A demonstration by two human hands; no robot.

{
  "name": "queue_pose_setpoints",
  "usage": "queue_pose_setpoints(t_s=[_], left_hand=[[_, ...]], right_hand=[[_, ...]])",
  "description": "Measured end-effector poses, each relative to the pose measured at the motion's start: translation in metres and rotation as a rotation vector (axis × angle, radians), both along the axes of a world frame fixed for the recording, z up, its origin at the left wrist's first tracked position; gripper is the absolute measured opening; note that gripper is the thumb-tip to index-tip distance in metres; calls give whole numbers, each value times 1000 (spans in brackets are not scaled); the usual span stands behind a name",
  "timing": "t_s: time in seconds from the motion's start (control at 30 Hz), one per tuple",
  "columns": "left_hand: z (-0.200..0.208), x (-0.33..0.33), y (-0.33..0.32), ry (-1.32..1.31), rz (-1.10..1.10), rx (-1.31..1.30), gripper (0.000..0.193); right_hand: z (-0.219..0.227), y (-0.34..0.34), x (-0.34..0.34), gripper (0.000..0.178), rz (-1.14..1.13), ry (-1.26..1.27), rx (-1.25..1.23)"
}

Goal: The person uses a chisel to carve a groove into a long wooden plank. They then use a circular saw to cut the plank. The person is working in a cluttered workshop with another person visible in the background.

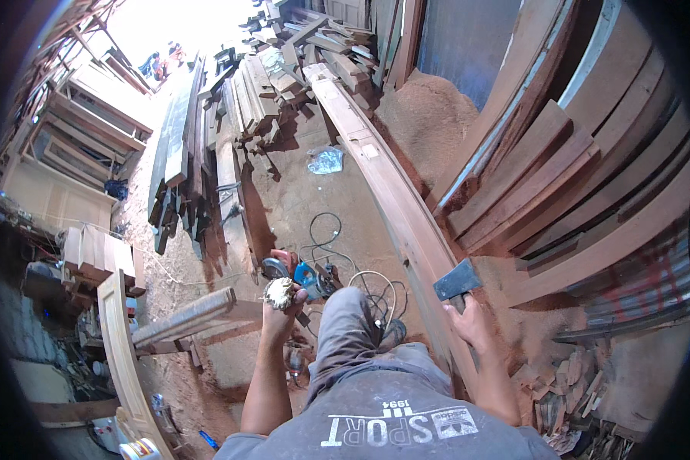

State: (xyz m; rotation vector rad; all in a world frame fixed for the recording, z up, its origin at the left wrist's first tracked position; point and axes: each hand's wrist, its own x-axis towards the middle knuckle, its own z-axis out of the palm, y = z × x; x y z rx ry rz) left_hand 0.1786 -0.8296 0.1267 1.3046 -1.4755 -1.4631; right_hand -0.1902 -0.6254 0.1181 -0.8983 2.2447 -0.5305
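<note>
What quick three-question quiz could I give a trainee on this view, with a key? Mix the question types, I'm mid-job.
1. The right hand holds: (a) a hammer; (b) a hatchet; (c) a handsaw.
2. True or false: the clear plastic lies on the floor, to the left of the long timber.
3. Fill in the colour: the power tool just beyond the left hand has a bright ____ body.

Key: 1 b; 2 true; 3 blue.

A person's left hand (282, 313) is gripping a pale lump (279, 292); the right hand (470, 322) is holding a hatchet (458, 280) beside a long beam (416, 234).
</note>
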Motion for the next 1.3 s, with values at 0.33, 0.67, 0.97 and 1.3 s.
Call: queue_pose_setpoints(t_s=[0.33,0.67,0.97,1.3], left_hand=[[-3,-99,-297,-224,-425,-83,27],[-20,-279,-593,216,-1051,476,26],[14,-379,-609,189,-1658,253,30],[-5,-437,-563,116,-2031,698,33]], right_hand=[[-42,-196,4,54,-264,-83,-14],[-53,-372,19,56,-776,-284,187],[-62,-415,36,57,-875,-241,382],[-106,-461,96,48,-1387,-121,76]])
